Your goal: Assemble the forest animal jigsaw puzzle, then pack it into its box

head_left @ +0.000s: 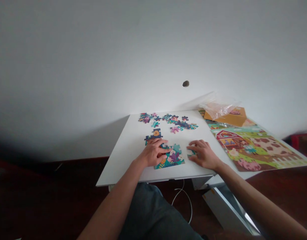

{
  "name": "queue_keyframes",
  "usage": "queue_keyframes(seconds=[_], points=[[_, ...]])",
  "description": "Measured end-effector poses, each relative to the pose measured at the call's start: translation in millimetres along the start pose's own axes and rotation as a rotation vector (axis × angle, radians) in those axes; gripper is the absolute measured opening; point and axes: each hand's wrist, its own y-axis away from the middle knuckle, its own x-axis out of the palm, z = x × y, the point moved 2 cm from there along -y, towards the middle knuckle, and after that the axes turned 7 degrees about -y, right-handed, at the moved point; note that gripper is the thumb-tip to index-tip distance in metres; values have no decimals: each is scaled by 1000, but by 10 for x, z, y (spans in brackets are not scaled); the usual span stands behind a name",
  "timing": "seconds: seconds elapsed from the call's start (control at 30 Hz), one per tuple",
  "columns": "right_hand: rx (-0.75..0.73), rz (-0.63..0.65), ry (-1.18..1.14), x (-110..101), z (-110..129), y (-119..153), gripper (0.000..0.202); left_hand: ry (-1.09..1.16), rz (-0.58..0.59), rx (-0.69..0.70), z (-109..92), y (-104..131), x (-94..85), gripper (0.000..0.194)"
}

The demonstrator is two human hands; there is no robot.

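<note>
Joined jigsaw pieces form a partly assembled puzzle (177, 158) with rabbits and leaves, lying near the front edge of the white table. My left hand (153, 154) rests on its left part, fingers spread, covering some of it. Just to the right, my right hand (202, 155) has its fingertips on a teal puzzle piece (190, 152), which lies apart from the assembled part and is half hidden under the fingers. Beyond my left hand, a dark blue piece with an orange shape (156, 133) joins the upper left of the puzzle.
Loose puzzle pieces (184, 124) are scattered toward the back of the white table (123, 150), by the wall. At right lies a farm picture board (255, 150), with a clear plastic bag (220, 106) and an orange card (230, 116) on its far end. A white cable (190, 203) hangs below.
</note>
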Motion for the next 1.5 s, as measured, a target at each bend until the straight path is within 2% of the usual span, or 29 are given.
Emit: queue_keyframes(seconds=[0.1, 0.17, 0.3, 0.47, 0.6, 0.87, 1.13, 1.2, 1.33, 1.43, 1.5], points=[[-27, -5, -35, 27, 12, -22, 35, -24, -40, -140, -203, -61, 51, 31], [-30, -26, -51, 39, 20, -39, 33, -44, -35, -209, -357, -84, 128, 51], [-36, -22, -90, 42, 19, -46, 32, -89, 63, -190, -514, -83, 283, 58], [-78, 32, -159, 0, 66, -69, 34, -109, 71, -152, -467, -78, 323, 59], [-137, 112, -189, -16, 116, -83, 24, -118, 78, -145, -461, -87, 328, 58], [-213, 130, -198, 18, 122, -85, 22, -181, 136, -178, -505, -99, 288, 58], [-241, 122, -108, 13, 228, -80, 22, -186, 127, -165, -503, -98, 281, 58], [-240, 130, -87, 20, 228, -73, 26, -195, 125, -161, -503, -91, 290, 58], [-266, 205, -15, 59, 227, -58, 54, -215, 121, -116, -521, -63, 310, 60], [-270, 319, 8, 97, 233, -59, 57, -208, 116, -89, -527, -42, 320, 70], [-252, 363, -2, 104, 242, -69, 57, -204, 111, -139, -491, -32, 330, 76]])
